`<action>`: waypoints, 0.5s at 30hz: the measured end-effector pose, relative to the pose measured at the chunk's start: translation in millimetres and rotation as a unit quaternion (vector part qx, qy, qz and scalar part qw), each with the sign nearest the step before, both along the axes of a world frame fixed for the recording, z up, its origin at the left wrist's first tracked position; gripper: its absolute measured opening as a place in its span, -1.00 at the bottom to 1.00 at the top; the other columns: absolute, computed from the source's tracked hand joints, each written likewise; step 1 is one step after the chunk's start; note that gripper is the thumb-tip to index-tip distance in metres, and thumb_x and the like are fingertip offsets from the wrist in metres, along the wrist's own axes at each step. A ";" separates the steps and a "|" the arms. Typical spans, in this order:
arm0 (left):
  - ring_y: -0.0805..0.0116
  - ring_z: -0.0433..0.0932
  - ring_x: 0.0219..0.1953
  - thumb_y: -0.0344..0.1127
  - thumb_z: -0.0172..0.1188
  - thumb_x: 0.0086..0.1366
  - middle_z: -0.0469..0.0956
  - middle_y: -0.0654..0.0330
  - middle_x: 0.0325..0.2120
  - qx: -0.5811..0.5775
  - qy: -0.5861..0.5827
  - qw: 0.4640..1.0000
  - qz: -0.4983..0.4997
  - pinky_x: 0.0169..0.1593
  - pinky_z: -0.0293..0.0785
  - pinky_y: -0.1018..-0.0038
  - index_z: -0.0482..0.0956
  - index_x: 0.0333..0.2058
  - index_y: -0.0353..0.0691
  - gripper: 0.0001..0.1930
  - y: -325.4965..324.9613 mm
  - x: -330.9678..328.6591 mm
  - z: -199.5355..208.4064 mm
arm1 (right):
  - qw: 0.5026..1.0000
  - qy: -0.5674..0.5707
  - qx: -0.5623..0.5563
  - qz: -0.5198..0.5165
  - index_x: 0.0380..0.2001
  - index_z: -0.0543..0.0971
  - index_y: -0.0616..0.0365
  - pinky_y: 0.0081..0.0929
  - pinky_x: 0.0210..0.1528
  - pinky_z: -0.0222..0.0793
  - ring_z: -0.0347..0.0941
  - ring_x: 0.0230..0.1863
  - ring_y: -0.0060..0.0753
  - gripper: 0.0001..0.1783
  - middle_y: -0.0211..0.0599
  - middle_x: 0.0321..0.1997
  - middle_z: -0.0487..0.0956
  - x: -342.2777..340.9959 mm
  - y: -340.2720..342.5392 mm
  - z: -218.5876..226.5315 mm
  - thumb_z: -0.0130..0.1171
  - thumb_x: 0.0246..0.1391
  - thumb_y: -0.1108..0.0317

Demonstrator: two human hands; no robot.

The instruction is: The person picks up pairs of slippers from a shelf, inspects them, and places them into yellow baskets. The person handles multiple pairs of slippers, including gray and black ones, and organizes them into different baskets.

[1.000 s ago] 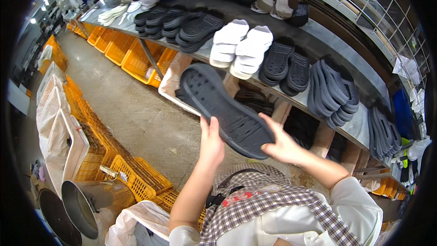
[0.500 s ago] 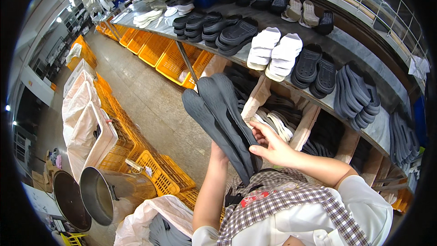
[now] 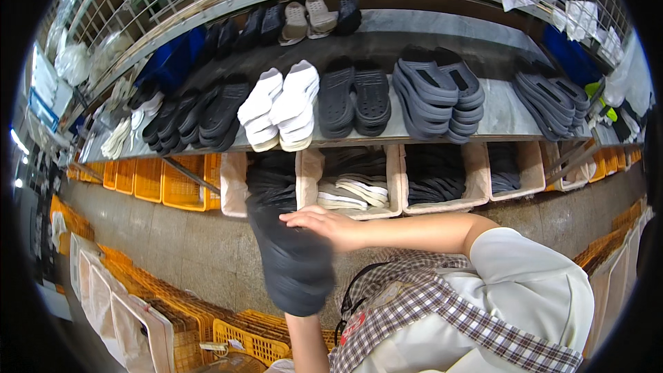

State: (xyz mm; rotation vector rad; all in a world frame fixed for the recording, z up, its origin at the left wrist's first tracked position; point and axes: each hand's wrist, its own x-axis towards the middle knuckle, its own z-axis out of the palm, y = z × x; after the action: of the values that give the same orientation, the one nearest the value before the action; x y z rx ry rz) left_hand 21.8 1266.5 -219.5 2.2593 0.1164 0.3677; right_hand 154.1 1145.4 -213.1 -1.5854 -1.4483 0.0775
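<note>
In the head view, the person by the bench has a bundle of dark soles up in front of the body, a little left of the checked apron, with the concrete floor showing behind it. The bundle's long axis runs from the bench side back toward the person, slanting: the far end leans left, the near end sits further right and closer to the chest. The far end points at the leftmost lined bin and overlaps its front edge from up here; whether the two touch I can't tell. The bundle is smeared with motion, so I can't make out which end is toe and which heel. The near end shows thick, rounded layers, one above another.

The right hand reaches in from the right, loosely open, its fingers nearly straight and laid on the far half of the bundle, pointing left across the long axis rather than wrapped round it. The left forearm comes up from below and disappears under the near end; the left hand is hidden there, so how far it is closed I can't say.

Along the bench edge stand white clogs, black clogs and a grey stack, their long axes running roughly front to back. White soles lie sideways in the next bin along.
</note>
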 end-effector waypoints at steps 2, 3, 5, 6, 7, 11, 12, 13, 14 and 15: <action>0.32 0.16 0.22 -0.13 -0.04 0.32 0.15 0.15 0.21 0.000 -0.057 0.998 0.014 0.27 0.05 0.43 0.05 0.26 -0.20 -0.40 -15.2 5.3 -3.9 | 0.998 0.030 0.016 0.059 0.23 0.16 0.04 -0.25 0.24 0.14 0.20 0.21 -0.05 -0.26 -0.19 0.32 0.19 12.9 -6.1 -5.9 0.14 -0.06 0.52; 0.32 0.16 0.23 -0.14 -0.04 0.32 0.16 0.15 0.20 -0.119 -0.038 0.992 -0.009 0.27 0.05 0.43 0.05 0.25 -0.20 -0.41 -17.8 6.9 -5.6 | 0.993 0.079 0.015 0.089 0.23 0.19 0.04 -0.26 0.23 0.15 0.21 0.20 -0.08 -0.31 -0.20 0.31 0.21 15.7 -10.5 -7.8 0.10 -0.02 0.53; 0.31 0.17 0.22 -0.15 -0.04 0.33 0.18 0.13 0.18 -0.258 0.029 0.965 -0.026 0.26 0.08 0.41 0.08 0.23 -0.22 -0.44 -20.6 8.4 -9.3 | 0.987 0.121 -0.008 0.109 0.21 0.24 0.04 -0.29 0.23 0.16 0.23 0.20 -0.13 -0.38 -0.23 0.29 0.25 17.6 -19.6 -7.2 0.03 0.04 0.55; 0.30 0.19 0.20 -0.16 -0.05 0.33 0.20 0.13 0.16 -0.291 0.000 0.955 -0.062 0.25 0.10 0.41 0.09 0.22 -0.23 -0.46 -21.4 8.8 -11.3 | 0.988 0.114 -0.032 0.100 0.20 0.27 0.05 -0.30 0.23 0.16 0.23 0.21 -0.16 -0.41 -0.25 0.27 0.28 19.5 -25.3 -4.3 0.00 0.06 0.57; 0.30 0.22 0.18 -0.17 -0.06 0.34 0.23 0.12 0.13 -0.231 -0.004 0.970 -0.074 0.22 0.14 0.40 0.12 0.20 -0.23 -0.49 -21.2 8.8 -13.1 | 0.989 0.104 -0.051 0.093 0.19 0.30 0.05 -0.32 0.23 0.16 0.24 0.21 -0.19 -0.43 -0.26 0.26 0.30 20.4 -30.5 0.0 -0.03 0.07 0.58; 0.26 0.28 0.13 -0.17 -0.07 0.35 0.30 0.09 0.08 -0.036 -0.034 0.995 -0.091 0.17 0.22 0.36 0.19 0.15 -0.25 -0.54 -20.5 16.2 -19.2 | 0.993 0.032 -0.080 0.082 0.11 0.42 0.08 -0.31 0.22 0.19 0.28 0.21 -0.26 -0.49 -0.30 0.23 0.37 25.4 -42.0 25.5 -0.02 0.05 0.62; 0.24 0.28 0.13 -0.16 -0.07 0.35 0.30 0.08 0.07 0.000 -0.043 0.996 -0.083 0.17 0.23 0.35 0.19 0.15 -0.26 -0.53 -19.1 18.7 -19.7 | 0.993 0.036 -0.081 0.083 0.08 0.45 0.08 -0.30 0.20 0.20 0.29 0.20 -0.28 -0.46 -0.29 0.20 0.40 27.2 -42.7 31.5 0.01 -0.03 0.66; 0.22 0.28 0.14 -0.15 -0.06 0.35 0.30 0.07 0.07 0.037 -0.049 0.996 -0.070 0.17 0.23 0.34 0.20 0.14 -0.27 -0.53 -18.4 20.5 -19.4 | 0.995 0.002 -0.072 0.070 0.07 0.46 0.07 -0.30 0.19 0.21 0.32 0.17 -0.27 -0.45 -0.30 0.19 0.41 27.5 -44.3 36.4 0.01 -0.05 0.68; 0.21 0.28 0.14 -0.14 -0.06 0.34 0.30 0.06 0.07 0.076 -0.052 0.994 -0.058 0.18 0.23 0.34 0.20 0.14 -0.28 -0.52 -16.0 20.4 -17.7 | 0.995 -0.011 -0.072 0.065 0.02 0.48 0.11 -0.31 0.17 0.23 0.33 0.14 -0.25 -0.47 -0.29 0.17 0.42 28.7 -45.2 39.7 0.01 -0.09 0.68; 0.19 0.28 0.14 -0.14 -0.06 0.34 0.30 0.05 0.07 0.116 -0.057 0.990 -0.049 0.18 0.24 0.33 0.21 0.14 -0.28 -0.52 -14.1 20.3 -15.5 | 0.996 -0.026 -0.071 0.056 -0.02 0.50 0.14 -0.32 0.15 0.25 0.35 0.11 -0.24 -0.48 -0.28 0.16 0.43 31.5 -46.4 41.4 0.00 -0.14 0.68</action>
State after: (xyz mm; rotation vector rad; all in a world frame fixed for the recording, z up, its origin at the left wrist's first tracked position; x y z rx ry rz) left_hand 42.1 1252.3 -235.0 2.4551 -0.1006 0.4772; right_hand 185.6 1099.0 -171.7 -1.6283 -1.6020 0.2103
